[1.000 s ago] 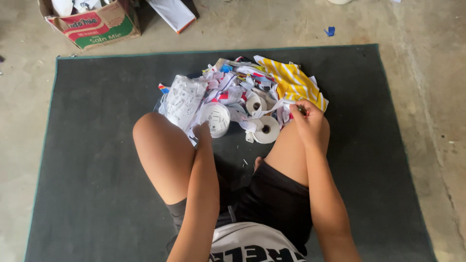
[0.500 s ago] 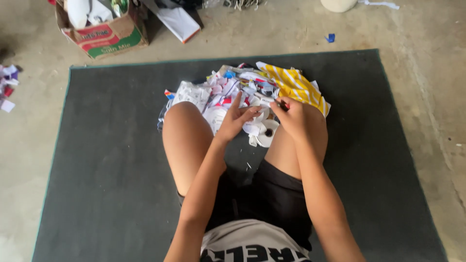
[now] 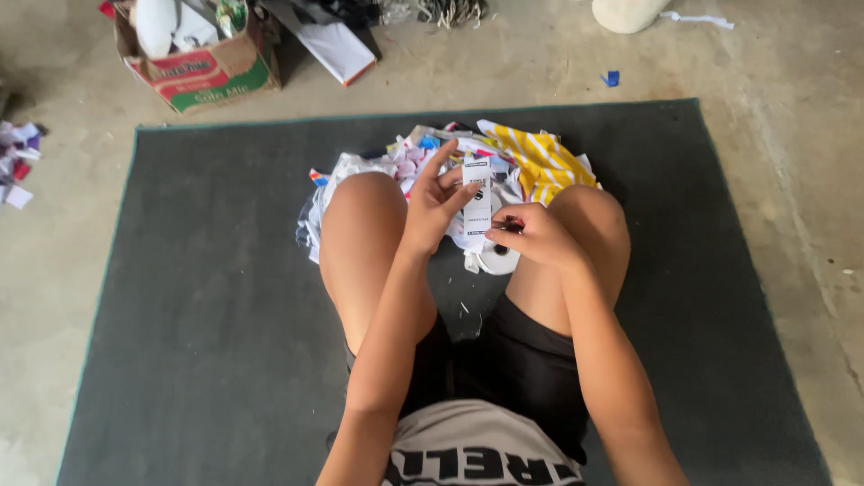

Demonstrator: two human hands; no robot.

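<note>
Right now your left hand (image 3: 432, 202) pinches the left edge of a narrow white paper label (image 3: 477, 200), fingers closed on it, held upright above the scrap pile (image 3: 405, 162). Your right hand (image 3: 531, 236) grips the label's lower end, fingers curled shut. That pile of labels, tape rolls and a yellow striped cloth (image 3: 540, 162) lies near the far edge of the dark mat (image 3: 198, 297). A cardboard box (image 3: 202, 67) stands beyond the mat's far left corner.
</note>
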